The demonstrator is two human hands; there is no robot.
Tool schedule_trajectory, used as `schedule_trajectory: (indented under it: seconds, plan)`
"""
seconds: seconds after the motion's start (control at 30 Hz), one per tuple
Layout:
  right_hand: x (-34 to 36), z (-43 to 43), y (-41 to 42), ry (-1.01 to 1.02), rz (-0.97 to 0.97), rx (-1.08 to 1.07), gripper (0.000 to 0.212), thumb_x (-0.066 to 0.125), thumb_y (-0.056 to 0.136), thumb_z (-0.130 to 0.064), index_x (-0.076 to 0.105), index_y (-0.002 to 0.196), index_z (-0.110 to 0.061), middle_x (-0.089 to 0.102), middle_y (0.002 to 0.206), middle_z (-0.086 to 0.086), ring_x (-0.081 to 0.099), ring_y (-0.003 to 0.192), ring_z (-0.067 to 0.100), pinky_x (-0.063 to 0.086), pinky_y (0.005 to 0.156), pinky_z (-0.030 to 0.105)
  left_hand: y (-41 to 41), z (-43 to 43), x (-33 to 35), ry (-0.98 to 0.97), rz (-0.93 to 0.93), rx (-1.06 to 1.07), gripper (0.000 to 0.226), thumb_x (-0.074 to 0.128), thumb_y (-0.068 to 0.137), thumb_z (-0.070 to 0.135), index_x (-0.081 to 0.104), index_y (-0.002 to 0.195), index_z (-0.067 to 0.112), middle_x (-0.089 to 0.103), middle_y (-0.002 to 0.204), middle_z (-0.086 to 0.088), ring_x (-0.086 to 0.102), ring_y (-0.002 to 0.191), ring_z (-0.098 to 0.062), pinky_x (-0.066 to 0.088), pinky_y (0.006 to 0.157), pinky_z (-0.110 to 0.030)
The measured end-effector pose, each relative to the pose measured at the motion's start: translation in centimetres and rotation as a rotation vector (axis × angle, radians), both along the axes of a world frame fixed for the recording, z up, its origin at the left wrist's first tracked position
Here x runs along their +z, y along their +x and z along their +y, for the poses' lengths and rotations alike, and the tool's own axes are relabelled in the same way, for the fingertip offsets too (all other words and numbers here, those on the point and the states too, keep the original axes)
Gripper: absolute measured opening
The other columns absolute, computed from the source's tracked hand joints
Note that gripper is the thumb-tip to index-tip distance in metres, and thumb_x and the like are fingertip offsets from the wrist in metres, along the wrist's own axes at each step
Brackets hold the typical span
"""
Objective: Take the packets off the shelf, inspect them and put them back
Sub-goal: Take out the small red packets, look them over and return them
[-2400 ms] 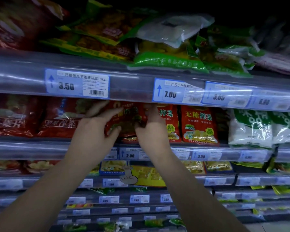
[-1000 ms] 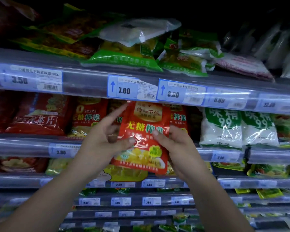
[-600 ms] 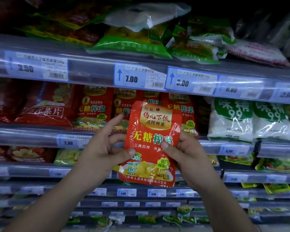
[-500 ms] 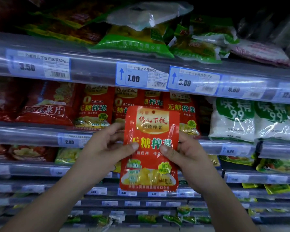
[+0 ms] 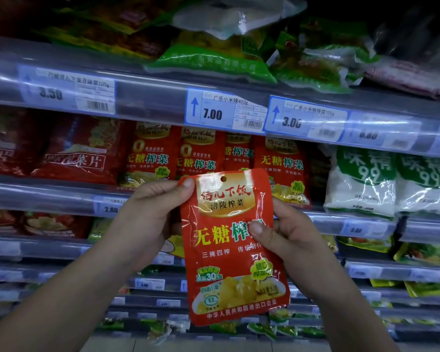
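Note:
A red packet [image 5: 229, 265] with yellow and green Chinese print hangs upright in front of the shelves, its printed face toward me. My left hand [image 5: 148, 219] pinches its top left corner between thumb and fingers. My right hand [image 5: 290, 237] grips the right edge, thumb pressed on the front at mid height. Behind it, a row of matching red packets [image 5: 201, 156] stands on the shelf [image 5: 56, 196] it came from.
Darker red packets [image 5: 79, 151] stand to the left of the row, white and green bags [image 5: 361, 181] to the right. Green and clear bags [image 5: 214, 59] lie on the upper shelf above blue price tags [image 5: 224, 110]. Lower shelves hold small yellow and green packets.
Both hands pulled the red packet off the shelf row and brought it down toward me. My left hand has shifted from the packet's left edge up to its top corner.

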State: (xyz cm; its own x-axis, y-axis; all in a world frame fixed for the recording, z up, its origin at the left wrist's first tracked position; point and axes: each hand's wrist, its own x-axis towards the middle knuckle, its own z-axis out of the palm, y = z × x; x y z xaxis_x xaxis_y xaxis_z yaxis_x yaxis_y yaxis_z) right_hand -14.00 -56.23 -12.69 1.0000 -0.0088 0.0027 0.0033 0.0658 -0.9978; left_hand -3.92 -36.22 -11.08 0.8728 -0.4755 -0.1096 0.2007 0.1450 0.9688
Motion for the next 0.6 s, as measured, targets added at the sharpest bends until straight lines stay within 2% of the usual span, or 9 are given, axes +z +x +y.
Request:
schedule_trajectory:
  seconds: [0.1, 0.27, 0.4, 0.43, 0.5, 0.57, 0.6]
  plan:
    - [0.1, -0.1, 0.1, -0.005, -0.003, 0.005, 0.037, 0.058, 0.095, -0.015, 0.062, 0.131, -0.019, 0.077, 0.118, 0.013, 0.076, 0.103, 0.034, 0.063, 0.080, 0.043, 0.2, 0.0, 0.1, -0.014, 0.010, -0.010, 0.030, 0.059, 0.080, 0.035, 0.081, 0.069, 0.018, 0.076, 0.067, -0.007, 0.070, 0.061, -0.019, 0.051, 0.066, -0.033]
    - [0.2, -0.3, 0.5, 0.001, 0.001, 0.006, 0.035, 0.058, 0.094, -0.015, 0.065, 0.127, -0.023, 0.079, 0.114, 0.013, 0.078, 0.098, 0.032, 0.064, 0.074, 0.039, 0.2, -0.1, 0.5, -0.011, 0.023, -0.024, 0.035, 0.057, 0.081, 0.037, 0.074, 0.059, 0.017, 0.070, 0.060, -0.006, 0.065, 0.054, -0.019, 0.050, 0.051, -0.029]
    - [0.0, -0.5, 1.1, -0.002, -0.026, -0.084, 0.033, 0.059, 0.093, -0.017, 0.066, 0.124, -0.025, 0.079, 0.115, 0.009, 0.077, 0.103, 0.031, 0.064, 0.078, 0.040, 0.5, -0.1, -0.3, 0.034, 0.009, -0.018, 0.036, 0.059, 0.080, 0.048, 0.070, 0.076, 0.013, 0.075, 0.078, -0.008, 0.071, 0.072, -0.024, 0.056, 0.062, -0.035]
    - [-0.2, -0.7, 1.4, 0.017, -0.024, -0.123, 0.033, 0.061, 0.092, -0.018, 0.066, 0.124, -0.025, 0.079, 0.116, 0.007, 0.076, 0.105, 0.030, 0.064, 0.080, 0.041, 0.3, 0.0, -0.3, 0.092, -0.048, -0.063, 0.031, 0.062, 0.081, 0.045, 0.074, 0.077, 0.016, 0.078, 0.081, -0.004, 0.074, 0.075, -0.019, 0.057, 0.063, -0.032]
    - [-0.2, -1.0, 1.7, 0.032, -0.019, -0.132, 0.041, 0.067, 0.087, -0.019, 0.063, 0.127, -0.026, 0.077, 0.121, 0.007, 0.074, 0.111, 0.030, 0.062, 0.084, 0.046, -0.1, 0.2, -0.3, 0.170, -0.162, -0.151, 0.016, 0.069, 0.085, 0.022, 0.079, 0.072, 0.024, 0.077, 0.072, 0.007, 0.073, 0.069, -0.005, 0.054, 0.063, -0.018]
    - [-0.3, -1.3, 1.8, 0.013, -0.013, -0.079, 0.049, 0.069, 0.085, -0.015, 0.060, 0.132, -0.025, 0.075, 0.123, 0.009, 0.073, 0.113, 0.031, 0.061, 0.089, 0.051, -0.1, 0.4, -0.5, 0.172, -0.191, -0.184, 0.036, 0.068, 0.086, 0.002, 0.077, 0.062, 0.027, 0.071, 0.060, 0.011, 0.068, 0.059, 0.000, 0.051, 0.059, -0.012]
    - [-0.2, -1.4, 1.8, 0.017, -0.006, -0.057, 0.049, 0.069, 0.086, -0.012, 0.059, 0.133, -0.024, 0.076, 0.122, 0.011, 0.073, 0.113, 0.031, 0.061, 0.090, 0.051, 0.0, 0.5, -0.7, 0.165, -0.186, -0.185, 0.037, 0.067, 0.086, -0.001, 0.077, 0.062, 0.025, 0.070, 0.059, 0.011, 0.067, 0.056, 0.000, 0.050, 0.058, -0.012]
